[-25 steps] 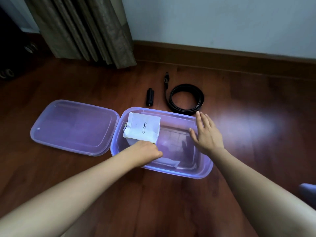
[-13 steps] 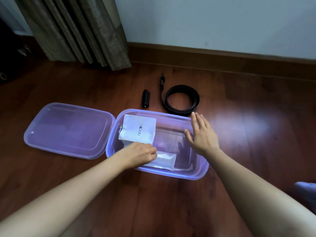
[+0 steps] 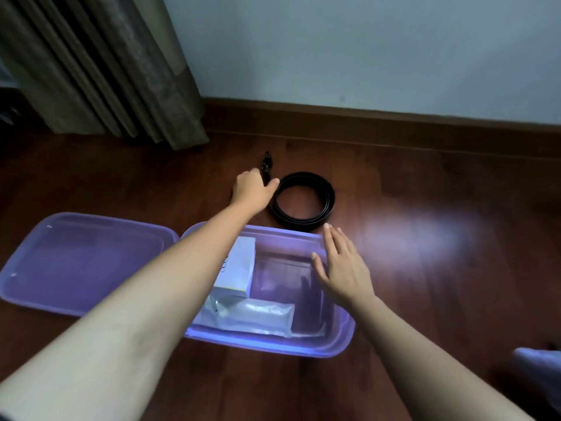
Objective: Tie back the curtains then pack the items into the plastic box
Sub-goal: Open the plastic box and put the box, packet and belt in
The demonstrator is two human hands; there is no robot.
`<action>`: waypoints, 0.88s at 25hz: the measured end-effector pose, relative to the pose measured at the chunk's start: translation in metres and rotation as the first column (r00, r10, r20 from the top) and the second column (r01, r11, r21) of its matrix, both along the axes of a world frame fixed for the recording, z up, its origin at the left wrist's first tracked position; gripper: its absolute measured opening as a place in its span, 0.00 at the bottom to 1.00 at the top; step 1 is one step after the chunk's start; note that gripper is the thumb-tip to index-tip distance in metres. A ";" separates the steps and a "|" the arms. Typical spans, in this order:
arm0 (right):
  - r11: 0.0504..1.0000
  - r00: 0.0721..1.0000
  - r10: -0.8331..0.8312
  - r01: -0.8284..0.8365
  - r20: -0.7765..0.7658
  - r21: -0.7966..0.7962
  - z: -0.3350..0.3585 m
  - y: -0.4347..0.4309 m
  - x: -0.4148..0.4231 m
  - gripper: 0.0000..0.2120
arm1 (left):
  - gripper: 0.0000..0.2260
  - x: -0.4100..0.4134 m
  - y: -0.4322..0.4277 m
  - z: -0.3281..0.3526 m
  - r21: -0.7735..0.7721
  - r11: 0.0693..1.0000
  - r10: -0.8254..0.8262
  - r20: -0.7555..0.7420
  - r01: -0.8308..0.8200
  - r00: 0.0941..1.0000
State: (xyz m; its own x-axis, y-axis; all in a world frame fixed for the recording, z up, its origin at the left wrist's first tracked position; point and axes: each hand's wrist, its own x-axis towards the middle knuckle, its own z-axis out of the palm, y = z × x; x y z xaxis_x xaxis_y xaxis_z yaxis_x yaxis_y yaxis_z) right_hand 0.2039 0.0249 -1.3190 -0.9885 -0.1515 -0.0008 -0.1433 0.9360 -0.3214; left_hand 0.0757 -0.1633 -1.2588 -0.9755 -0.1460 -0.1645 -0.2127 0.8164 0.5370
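The purple plastic box (image 3: 335, 349) sits open on the wooden floor, with a white carton (image 3: 239, 268) and a clear plastic packet (image 3: 255, 317) inside. Its lid (image 3: 76, 262) lies flat to the left. My left hand (image 3: 252, 191) reaches past the box, fingers curled down over the spot just left of the coiled black belt (image 3: 303, 208). Whatever lies under that hand is hidden. My right hand (image 3: 343, 268) is flat with spread fingers over the box's right side and holds nothing. The curtain (image 3: 106, 71) hangs at the far left.
A wall with a brown skirting board (image 3: 394, 123) runs behind the belt. The belt's buckle end (image 3: 267, 162) points toward the wall. A bluish-grey object (image 3: 540, 372) shows at the lower right edge. A bright reflection lies on the floor right of the box.
My left hand left the packet in the box and reached forward to where a small black cylinder lay, now covered. The right hand stayed by the box. The view tilted up.
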 end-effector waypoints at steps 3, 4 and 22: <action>1.000 0.999 -0.020 0.019 -0.044 -0.016 -0.003 0.000 -0.001 0.34 | 0.26 -0.028 0.012 -0.016 -0.103 0.989 0.120 0.177 -0.103 0.977; 1.000 0.998 -0.024 0.023 -0.066 -0.013 -0.004 -0.001 0.000 0.33 | 0.28 -0.032 0.014 -0.022 -0.143 0.985 0.130 0.221 -0.099 0.967; 0.995 0.996 -0.050 0.044 -0.070 -0.086 -0.004 -0.002 0.001 0.31 | 0.26 -0.046 0.020 -0.055 0.393 0.859 0.238 0.261 -0.328 0.935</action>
